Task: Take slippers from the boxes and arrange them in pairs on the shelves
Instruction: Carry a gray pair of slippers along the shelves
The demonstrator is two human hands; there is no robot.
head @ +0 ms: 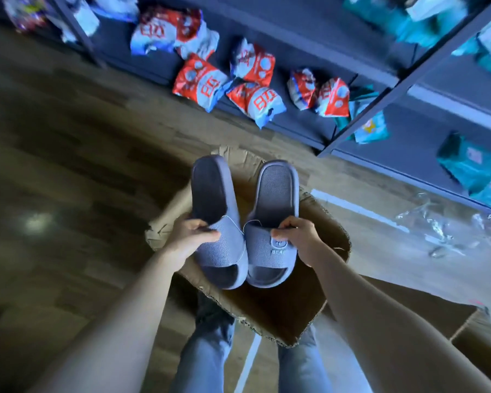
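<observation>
Far side: dark shelves (295, 120) run across the far edge and down the right.
On the shelves: red-and-white packets (199, 79) lie loose on the low far shelf; teal packets (471, 163) sit on the right-hand shelves.
Floor: wooden planks (68, 165), with crumpled clear plastic wrap (442, 228) lying to the right.
Below the hands: an open cardboard box (332, 231) with its flaps spread sits directly under the slippers; a second cardboard box (437, 316) is at the near right.
Near edge: legs in jeans (204, 350) partly covered by the open box.
Left hand (192, 236): fingers curled over the strap of the left slipper (213, 199), gripping it.
Right hand (298, 236): fingers curled on the strap edge of the right slipper (275, 194), gripping it.
Slippers' place: held up over the open box, side by side and touching at the straps, footbeds up, toes near, heels far.
Marking: the right slipper's strap carries a small badge with letters.
Counts: two grey-blue slippers, two cardboard boxes, at least six red-and-white packets; the blur hides the teal total.
</observation>
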